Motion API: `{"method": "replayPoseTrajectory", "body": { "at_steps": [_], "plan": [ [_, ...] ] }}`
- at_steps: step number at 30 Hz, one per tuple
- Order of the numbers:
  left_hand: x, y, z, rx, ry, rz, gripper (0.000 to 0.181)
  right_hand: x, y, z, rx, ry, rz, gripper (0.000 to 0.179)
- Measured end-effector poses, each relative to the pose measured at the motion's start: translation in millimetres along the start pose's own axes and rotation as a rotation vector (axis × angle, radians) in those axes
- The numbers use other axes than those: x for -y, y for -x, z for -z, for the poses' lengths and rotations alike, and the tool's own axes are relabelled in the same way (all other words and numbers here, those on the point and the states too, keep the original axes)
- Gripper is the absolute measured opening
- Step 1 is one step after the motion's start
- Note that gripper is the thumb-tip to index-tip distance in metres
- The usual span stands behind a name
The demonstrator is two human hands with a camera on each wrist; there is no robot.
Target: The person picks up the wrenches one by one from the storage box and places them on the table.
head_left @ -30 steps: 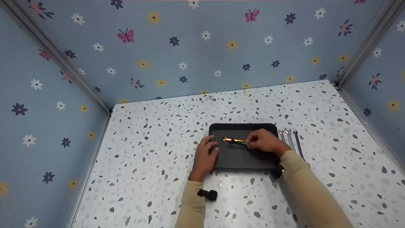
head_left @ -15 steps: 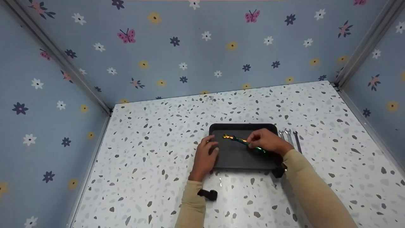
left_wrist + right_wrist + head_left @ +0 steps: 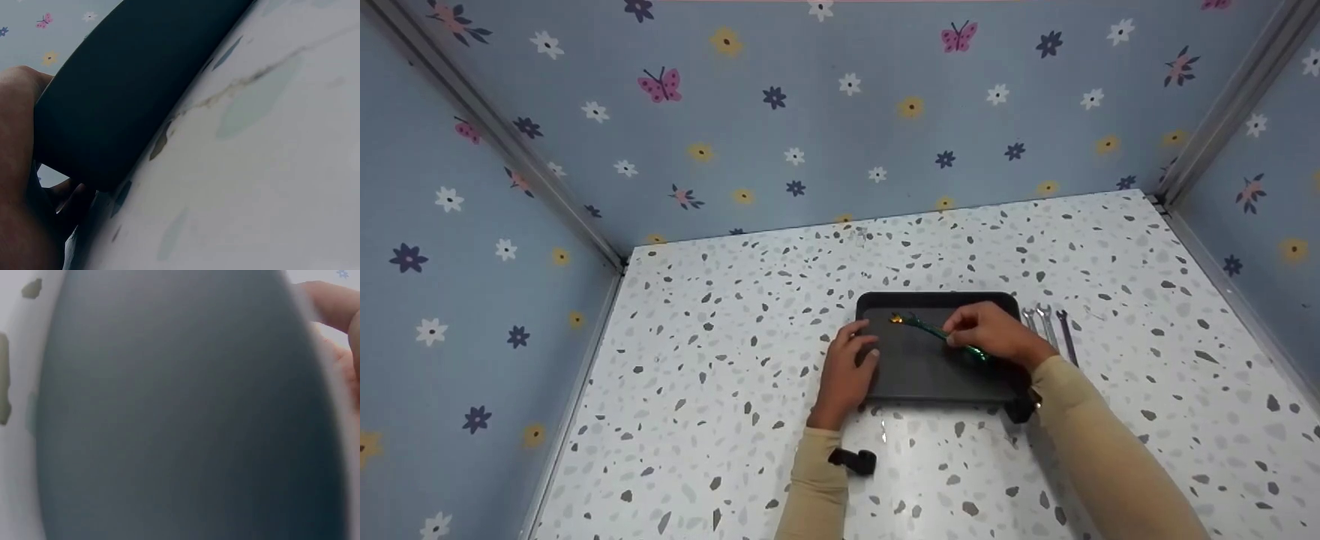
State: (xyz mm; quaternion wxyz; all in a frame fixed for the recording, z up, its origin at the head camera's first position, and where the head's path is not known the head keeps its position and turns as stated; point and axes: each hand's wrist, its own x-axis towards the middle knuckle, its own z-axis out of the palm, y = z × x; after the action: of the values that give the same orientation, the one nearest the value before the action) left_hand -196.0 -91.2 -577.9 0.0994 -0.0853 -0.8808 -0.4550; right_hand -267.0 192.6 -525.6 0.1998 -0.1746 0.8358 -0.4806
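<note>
In the head view my right hand pinches a shiny green wrench over the dark grey baking tray. Just past its left end shows the head of a gold wrench; whether the hand holds this one too I cannot tell. My left hand holds the tray's left side, with thumb and fingers over the rim. The left wrist view shows that hand around the corner of the tray. A blurred tray wall fills most of the right wrist view, with right fingers at its edge.
Right of the tray, two silver wrenches and a purple wrench lie side by side, partly behind the right arm. Flowered panels enclose the speckled table at the back and both sides.
The green wrench has swung out from alongside the gold one and now slants down to the right. Less of the gold wrench shows. The left hand and tray stay still.
</note>
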Motion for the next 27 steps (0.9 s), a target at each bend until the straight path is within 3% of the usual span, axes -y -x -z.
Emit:
{"method": "replayPoseTrajectory", "body": {
  "at_steps": [12,18,27],
  "plan": [
    [1.3,0.2,-1.5,0.005,0.001,0.016,0.024,0,3.9,-4,-0.044,-0.002,0.003,0.014],
    [0.0,0.7,-0.8,0.012,0.006,0.026,0.026,18,13.3,-3,-0.035,-0.021,0.003,0.014],
    [-0.3,-0.4,-1.1,0.012,-0.01,0.046,0.026,5,12.0,0,-0.068,-0.075,0.033,0.012]
  ]
}}
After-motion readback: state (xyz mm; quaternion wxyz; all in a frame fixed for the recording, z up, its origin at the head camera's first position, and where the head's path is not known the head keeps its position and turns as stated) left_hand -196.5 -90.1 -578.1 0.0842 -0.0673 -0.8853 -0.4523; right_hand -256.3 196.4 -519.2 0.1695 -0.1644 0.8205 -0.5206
